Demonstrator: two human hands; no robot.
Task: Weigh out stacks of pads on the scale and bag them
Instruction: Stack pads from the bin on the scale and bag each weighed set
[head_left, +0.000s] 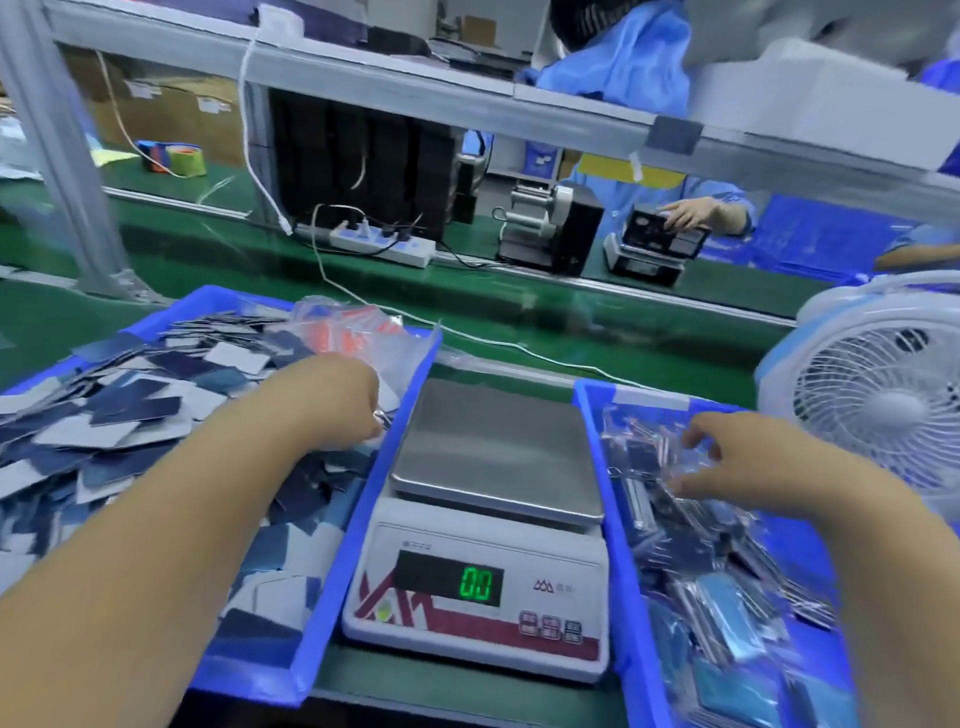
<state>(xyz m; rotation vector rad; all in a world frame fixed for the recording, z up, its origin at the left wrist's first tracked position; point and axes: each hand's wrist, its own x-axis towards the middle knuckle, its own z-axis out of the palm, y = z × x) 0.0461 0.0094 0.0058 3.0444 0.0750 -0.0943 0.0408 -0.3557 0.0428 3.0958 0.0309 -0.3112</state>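
Note:
A white scale (496, 514) stands between two blue trays, its steel pan bare and its green display reading 0.0. The left tray (358, 514) is heaped with loose blue and grey pads (140, 410), with a bundle of clear bags with red strips (358, 332) at its far end. My left hand (343, 400) reaches into that tray's far right corner, fingers curled down among the pads and bags; what it holds is hidden. My right hand (727, 457) hovers over the right tray (597, 410), fingers spread and touching a clear bagged stack (654, 457).
A white desk fan (878, 395) stands at the right behind the right tray. Beyond the trays runs a green conveyor (208, 280) with a power strip (384, 244), cables, a black machine and a second scale. Another person in blue works across it.

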